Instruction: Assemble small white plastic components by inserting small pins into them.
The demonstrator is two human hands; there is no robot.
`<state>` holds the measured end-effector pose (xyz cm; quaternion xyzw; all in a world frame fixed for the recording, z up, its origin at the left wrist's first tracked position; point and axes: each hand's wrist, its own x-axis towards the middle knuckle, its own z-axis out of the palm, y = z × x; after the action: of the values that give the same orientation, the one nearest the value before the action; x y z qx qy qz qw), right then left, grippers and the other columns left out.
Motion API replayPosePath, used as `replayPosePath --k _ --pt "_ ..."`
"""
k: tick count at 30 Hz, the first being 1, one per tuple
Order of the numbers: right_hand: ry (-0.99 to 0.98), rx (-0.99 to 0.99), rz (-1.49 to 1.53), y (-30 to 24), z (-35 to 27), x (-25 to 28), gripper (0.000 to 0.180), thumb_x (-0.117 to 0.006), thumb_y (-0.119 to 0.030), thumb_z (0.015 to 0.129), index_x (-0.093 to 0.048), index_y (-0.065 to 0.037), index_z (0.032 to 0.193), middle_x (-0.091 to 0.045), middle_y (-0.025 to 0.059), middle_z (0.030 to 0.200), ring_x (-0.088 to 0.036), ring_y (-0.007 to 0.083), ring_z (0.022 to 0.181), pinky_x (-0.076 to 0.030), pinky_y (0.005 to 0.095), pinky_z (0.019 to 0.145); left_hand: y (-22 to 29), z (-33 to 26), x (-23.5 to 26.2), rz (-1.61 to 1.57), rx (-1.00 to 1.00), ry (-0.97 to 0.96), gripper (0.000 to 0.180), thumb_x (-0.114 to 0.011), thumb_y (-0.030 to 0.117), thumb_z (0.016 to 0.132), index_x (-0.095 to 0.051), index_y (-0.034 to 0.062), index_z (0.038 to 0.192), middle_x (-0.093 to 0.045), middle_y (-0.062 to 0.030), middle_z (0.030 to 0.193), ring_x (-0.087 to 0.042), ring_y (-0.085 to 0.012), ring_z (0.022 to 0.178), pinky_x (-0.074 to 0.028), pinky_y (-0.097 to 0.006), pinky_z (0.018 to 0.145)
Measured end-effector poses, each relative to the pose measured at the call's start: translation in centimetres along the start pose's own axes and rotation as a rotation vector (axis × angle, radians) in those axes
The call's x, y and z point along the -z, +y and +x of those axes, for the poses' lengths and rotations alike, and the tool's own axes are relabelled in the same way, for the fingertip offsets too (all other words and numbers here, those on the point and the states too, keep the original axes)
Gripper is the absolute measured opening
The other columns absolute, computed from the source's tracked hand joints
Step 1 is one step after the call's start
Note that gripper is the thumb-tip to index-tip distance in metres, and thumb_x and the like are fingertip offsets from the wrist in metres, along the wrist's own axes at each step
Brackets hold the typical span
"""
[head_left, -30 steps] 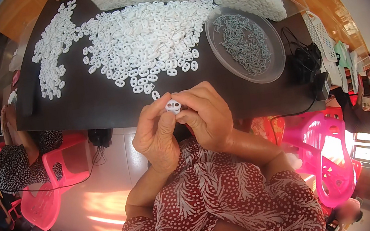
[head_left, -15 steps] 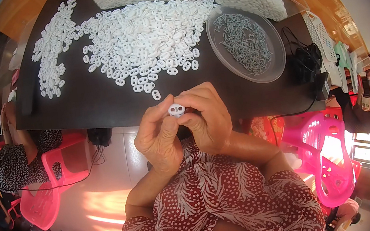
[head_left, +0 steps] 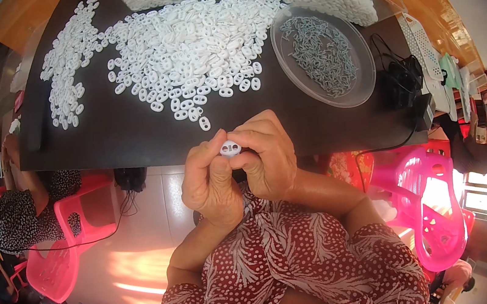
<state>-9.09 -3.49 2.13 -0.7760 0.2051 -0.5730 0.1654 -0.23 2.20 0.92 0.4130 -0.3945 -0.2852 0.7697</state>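
While both the left hand and right hand pinch it, the small white two-holed oval piece faces up.

Small white oval plastic piece with two holes, holes facing up, pinched between fingertips of left hand and right hand, above near edge of dark bench

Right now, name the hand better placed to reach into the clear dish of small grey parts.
Right. The right hand sits on the side of the clear dish; the left hand is farther off. Both pinch the white two-hole piece.
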Motion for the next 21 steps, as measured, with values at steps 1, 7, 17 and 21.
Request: replayPosePath --k 1,7,17,21 --pt "0.0 -0.001 -0.001 0.1 0.0 0.0 0.029 -0.068 -0.01 0.081 -0.055 0.004 0.104 -0.059 0.013 0.088 -0.055 0.0264 0.071 -0.046 0.0347 0.061 0.0 -0.1 -0.1 -0.001 0.002 -0.001 0.028 -0.057 0.017 0.094 -0.061 -0.0063 0.11 -0.055 -0.0037 0.087 -0.049 -0.0105 0.077 -0.041 -0.022 0.071" --pt "-0.033 -0.022 0.005 0.5 -0.4 -0.1 0.025 -0.063 -0.012 0.088 -0.054 0.001 0.107 -0.058 0.0122 0.088 -0.053 0.0262 0.07 -0.045 0.0344 0.061 -0.1 -0.1 -0.4 0.049 0.013 0.039 0.027 -0.059 0.018 0.094 -0.06 -0.0044 0.107 -0.057 -0.0025 0.088 -0.052 -0.0087 0.083 -0.043 -0.023 0.078" --pt "-0.046 -0.01 -0.015 0.9 -0.4 0.2 0.023 -0.064 -0.008 0.085 -0.054 0.001 0.103 -0.057 0.0124 0.085 -0.052 0.0266 0.068 -0.044 0.0348 0.06 -0.6 -0.2 -0.4 0.108 -0.001 0.006 0.025 -0.057 0.017 0.095 -0.06 -0.0049 0.107 -0.057 -0.0021 0.088 -0.049 -0.0078 0.08 -0.04 -0.022 0.074" --pt "-0.026 0.004 -0.12 0.8 0.6 1.2 0.018 -0.066 -0.001 0.079 -0.058 0.0 0.095 -0.059 0.0105 0.085 -0.053 0.0258 0.07 -0.044 0.035 0.06 -0.3 0.9 -0.2 0.278 -0.022 -0.122 0.029 -0.054 0.012 0.096 -0.057 -0.0067 0.118 -0.061 -0.0056 0.095 -0.051 -0.0091 0.081 -0.042 -0.022 0.075"
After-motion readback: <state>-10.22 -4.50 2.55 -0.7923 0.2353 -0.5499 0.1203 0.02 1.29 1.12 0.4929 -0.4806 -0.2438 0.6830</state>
